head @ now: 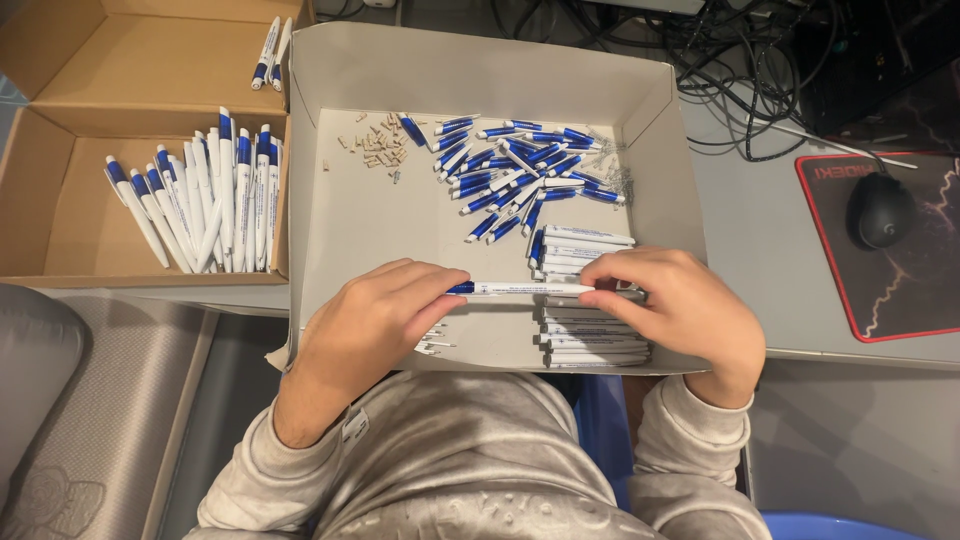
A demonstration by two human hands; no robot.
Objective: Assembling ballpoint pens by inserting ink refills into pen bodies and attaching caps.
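Observation:
Both hands hold one white pen with a blue end (520, 289) level over a shallow white cardboard tray (380, 230). My left hand (375, 320) pinches the blue end and my right hand (665, 305) pinches the white end. Under my right hand lies a stack of white pen barrels (590, 345). A heap of blue pen parts (520, 170) fills the tray's far right. Small beige bits (378, 148) lie at its far left, and thin refills (432, 345) peek out beneath my left hand.
A brown cardboard box (60, 215) on the left holds several finished white-and-blue pens (205, 205); two more pens (270, 52) rest on its flap. A black mouse (880, 210) sits on a black, red-edged pad (900, 290) at right. Cables (740, 70) tangle behind.

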